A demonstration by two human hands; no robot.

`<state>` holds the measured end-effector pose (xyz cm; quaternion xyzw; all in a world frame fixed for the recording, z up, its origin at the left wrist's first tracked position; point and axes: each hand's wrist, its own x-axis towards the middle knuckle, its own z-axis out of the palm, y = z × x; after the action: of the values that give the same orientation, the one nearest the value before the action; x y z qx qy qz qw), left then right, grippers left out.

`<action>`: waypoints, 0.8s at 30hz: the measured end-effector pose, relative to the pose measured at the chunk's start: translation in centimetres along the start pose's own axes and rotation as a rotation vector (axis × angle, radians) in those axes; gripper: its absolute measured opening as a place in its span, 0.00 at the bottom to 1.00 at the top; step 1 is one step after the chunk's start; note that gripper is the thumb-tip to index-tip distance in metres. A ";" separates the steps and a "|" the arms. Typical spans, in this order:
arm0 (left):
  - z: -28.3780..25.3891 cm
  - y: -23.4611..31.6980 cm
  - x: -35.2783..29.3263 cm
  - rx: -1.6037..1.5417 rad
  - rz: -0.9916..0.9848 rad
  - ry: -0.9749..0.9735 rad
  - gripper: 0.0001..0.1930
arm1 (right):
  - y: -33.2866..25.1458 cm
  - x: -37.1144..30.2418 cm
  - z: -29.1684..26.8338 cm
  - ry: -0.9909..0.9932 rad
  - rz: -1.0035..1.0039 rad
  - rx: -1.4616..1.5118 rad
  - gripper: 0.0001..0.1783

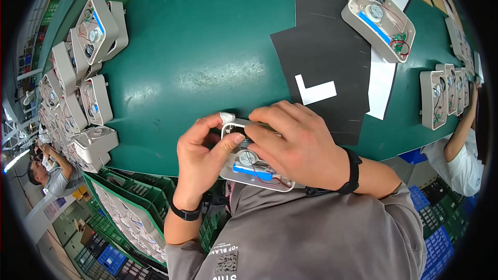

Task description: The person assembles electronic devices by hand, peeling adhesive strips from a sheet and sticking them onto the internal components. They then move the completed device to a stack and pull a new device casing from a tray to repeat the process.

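Note:
A white plastic housing [262, 183] sits tilted at the table's near edge, against my body. Inside it show a round silver part [247, 157], a blue strip [252, 171] and thin red and dark wires. My left hand [201, 148] grips its left end, with the thumb over the rim and white tape [227, 117] round one fingertip. From the right, my right hand [303, 148] lies closed over the housing, its fingers bent down into the far part. Those fingertips are partly hidden, and whether they pinch a small part is unclear.
Similar open housings [93, 31] are stacked along the left, and another [378, 21] lies at the far right on black sheets [327, 62]. A white L-shaped piece [316, 91] rests there. Green crates [140, 192] stand below left. A co-worker's arm [461, 129] is at right.

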<state>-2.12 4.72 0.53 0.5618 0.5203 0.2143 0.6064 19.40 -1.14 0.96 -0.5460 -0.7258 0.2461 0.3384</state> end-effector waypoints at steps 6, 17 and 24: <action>1.3 -1.2 -2.2 -0.046 0.006 0.085 0.19 | -0.5 -0.3 -0.2 -0.025 -0.125 -0.122 0.18; 2.0 -1.5 -2.4 0.019 0.131 0.107 0.19 | 0.2 -0.3 -0.1 -0.033 -0.083 0.067 0.17; 2.1 -1.8 -2.4 0.029 0.162 0.126 0.18 | 0.0 -0.3 -0.2 -0.044 -0.045 0.118 0.16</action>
<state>-1.74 1.22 -0.52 0.5963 0.5134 0.2901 0.5447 19.62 -1.45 0.99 -0.5032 -0.7295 0.2926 0.3592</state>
